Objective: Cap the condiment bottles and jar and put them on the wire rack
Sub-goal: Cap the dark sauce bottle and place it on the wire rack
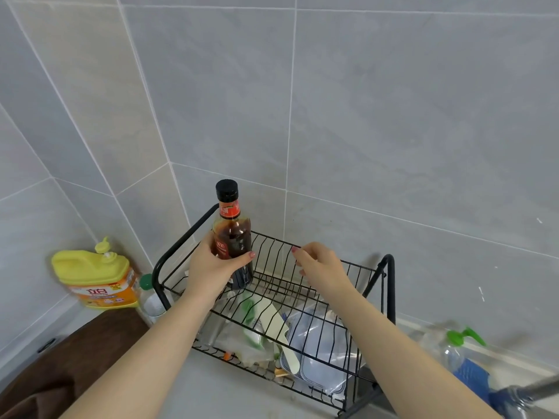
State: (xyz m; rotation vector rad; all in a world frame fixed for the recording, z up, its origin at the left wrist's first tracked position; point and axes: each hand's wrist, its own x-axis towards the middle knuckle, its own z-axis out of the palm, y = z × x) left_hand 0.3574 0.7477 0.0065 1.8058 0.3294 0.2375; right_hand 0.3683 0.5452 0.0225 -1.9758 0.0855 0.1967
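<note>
A dark sauce bottle (233, 234) with a black cap and a red label stands upright at the left end of the black wire rack's (320, 267) upper shelf. My left hand (211, 264) is wrapped around its lower body. My right hand (317, 267) hovers over the middle of the upper shelf, fingers loosely curled and apart, holding nothing. No jar or other condiment bottle is visible on the upper shelf.
The rack's lower shelf holds plastic bags (317, 340) and a pale flat utensil (278, 331). A yellow detergent jug (96, 276) and a small green-capped bottle (149, 294) stand left of the rack. A brown cloth (75, 358) lies at lower left. A green-pump bottle (462, 355) sits at right.
</note>
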